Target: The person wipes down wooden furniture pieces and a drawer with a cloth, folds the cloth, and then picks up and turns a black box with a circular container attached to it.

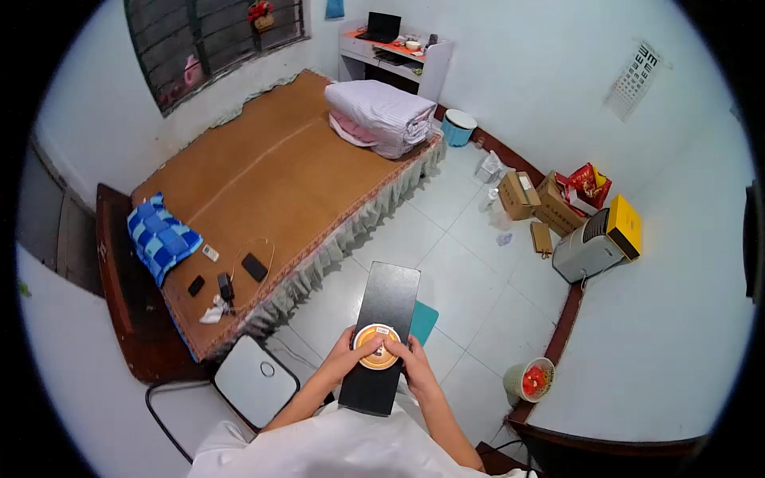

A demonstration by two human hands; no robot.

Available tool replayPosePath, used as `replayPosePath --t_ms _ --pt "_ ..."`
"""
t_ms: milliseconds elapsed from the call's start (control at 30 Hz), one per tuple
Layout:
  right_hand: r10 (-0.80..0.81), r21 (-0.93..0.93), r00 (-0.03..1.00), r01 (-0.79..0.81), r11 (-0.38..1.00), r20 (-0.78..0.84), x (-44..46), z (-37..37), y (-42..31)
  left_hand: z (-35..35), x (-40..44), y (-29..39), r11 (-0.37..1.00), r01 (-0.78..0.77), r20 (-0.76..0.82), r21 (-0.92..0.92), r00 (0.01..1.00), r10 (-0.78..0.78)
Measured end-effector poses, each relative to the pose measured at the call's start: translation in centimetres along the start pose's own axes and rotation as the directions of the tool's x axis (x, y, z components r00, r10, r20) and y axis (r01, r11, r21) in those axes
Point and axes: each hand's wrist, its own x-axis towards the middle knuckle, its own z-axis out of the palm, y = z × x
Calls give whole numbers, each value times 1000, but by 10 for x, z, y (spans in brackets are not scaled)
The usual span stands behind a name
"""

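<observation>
A long black box (386, 295) is held close to the white shirt, its far end pointing away. On top of it lies a round orange and white lid or tin (377, 358) with a small label. My left hand (345, 356) grips the box's left edge, its thumb resting on the round thing. From the right side my right hand (413, 364) holds the box, thumb also on the round thing. The fingers under the box are hidden. A teal object (424, 320) shows beyond the box's right edge.
The bed (239, 175) carries folded bedding (382, 115), a blue pillow (162, 237) and a black phone (254, 268). A folding chair (247, 382) stands at lower left. Boxes (518, 196) and a waste bin (532, 381) are on the right. A desk (434, 68) stands at the back.
</observation>
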Motion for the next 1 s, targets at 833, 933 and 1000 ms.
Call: replayPosePath --t_ms 833,933,1000 --pt "-14 193 901 108 975 -433 429 -28 -340 26 533 321 969 26 364 245 924 -117" --pt "-13 175 849 124 977 -529 457 -42 -364 44 571 337 983 33 411 182 906 -106" --pt "-3 203 847 132 970 -532 473 -54 -380 58 597 346 978 61 425 199 894 -142"
